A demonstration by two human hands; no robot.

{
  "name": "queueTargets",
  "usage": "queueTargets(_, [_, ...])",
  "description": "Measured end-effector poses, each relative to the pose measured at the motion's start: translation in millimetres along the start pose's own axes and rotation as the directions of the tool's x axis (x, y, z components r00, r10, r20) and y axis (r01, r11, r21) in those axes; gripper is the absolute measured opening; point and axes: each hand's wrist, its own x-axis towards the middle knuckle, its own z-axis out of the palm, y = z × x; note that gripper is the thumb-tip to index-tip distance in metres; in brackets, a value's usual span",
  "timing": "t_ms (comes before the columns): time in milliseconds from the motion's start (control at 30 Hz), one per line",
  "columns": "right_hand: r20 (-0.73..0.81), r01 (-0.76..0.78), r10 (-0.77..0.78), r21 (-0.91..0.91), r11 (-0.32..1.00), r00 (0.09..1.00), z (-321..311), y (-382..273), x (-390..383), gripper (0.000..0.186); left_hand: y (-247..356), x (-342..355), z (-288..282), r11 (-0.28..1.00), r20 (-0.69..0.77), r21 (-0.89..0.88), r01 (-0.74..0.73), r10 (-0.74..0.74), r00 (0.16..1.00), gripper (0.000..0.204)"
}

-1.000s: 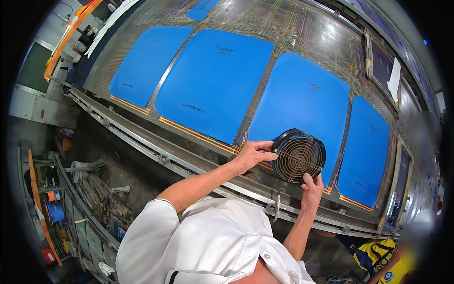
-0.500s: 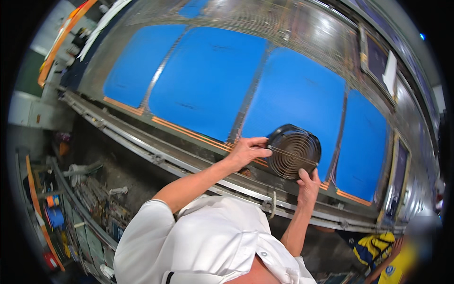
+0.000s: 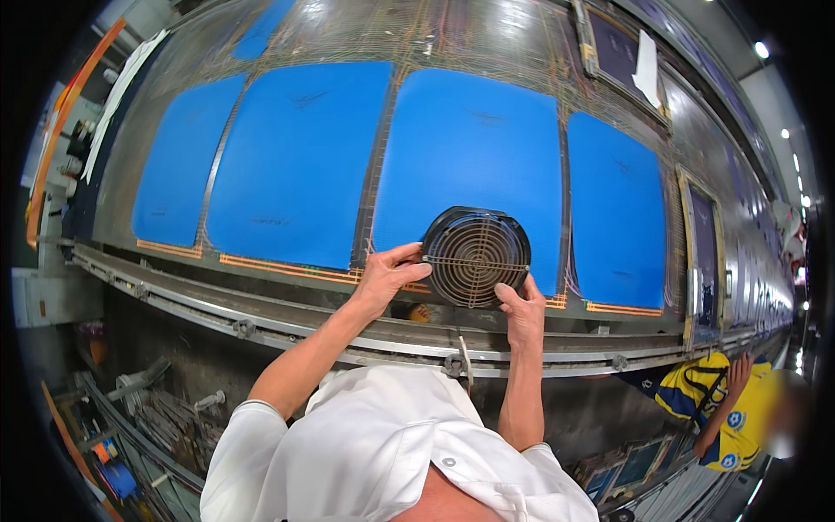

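A broad grey metal surface [image 3: 487, 43], crossed with a fine grid of wires, fills most of the view and curves away toward the far edge. Four large blue rectangular panels [image 3: 296, 165] lie on it side by side, from far left to right, each edged along its near side with thin orange strips. Along the near edge of that surface runs a long grey metal rail [image 3: 217, 304] with bolts and brackets, bending with the lens from left to right.

Below the rail, at the near middle, the person's white short-sleeved shirt [image 3: 365, 452] takes up the bottom of the view, both bare forearms rising from it. At the near right a second person in a yellow and blue shirt [image 3: 722, 404] stands with one arm raised. At the near left, a cluttered rack of metal parts and tools [image 3: 148, 409] sits in shadow.

The round black fan with a concentric wire guard [image 3: 476, 257] is held flat against the near edge of the third blue panel, just above the rail. The left hand [image 3: 387, 277] has its grip clamped on the fan's left rim, fingers curled over the edge. The right hand [image 3: 522, 309] has its grip clamped on the lower right rim, thumb pressed to the guard.
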Motion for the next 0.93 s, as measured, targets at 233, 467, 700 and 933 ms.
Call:
queueTargets(233, [0.026,-0.007,0.005,0.081,0.997,1.0,1.4,-7.1,-1.2,0.065,4.0,-2.7,3.6,0.999,0.037,-0.022,-0.026,0.027,0.999,0.051])
queueTargets(467, [0.003,0.024,-0.025,0.187,0.982,1.0,-7.8,8.2,6.1,0.082,3.9,0.5,6.0,0.999,0.067,0.026,-0.025,0.023,0.998,0.053])
queueTargets(700, [0.031,0.022,-0.029,0.201,0.979,0.999,-6.1,6.1,3.8,0.078,-0.5,1.7,-0.1,1.0,0.081,-0.012,-0.028,0.029,0.996,0.055])
queueTargets(933, [0.029,0.01,-0.016,0.202,0.979,0.999,-5.4,5.7,3.7,0.076,-3.4,4.1,-1.5,1.0,0.059,0.006,-0.024,0.024,0.998,0.057])
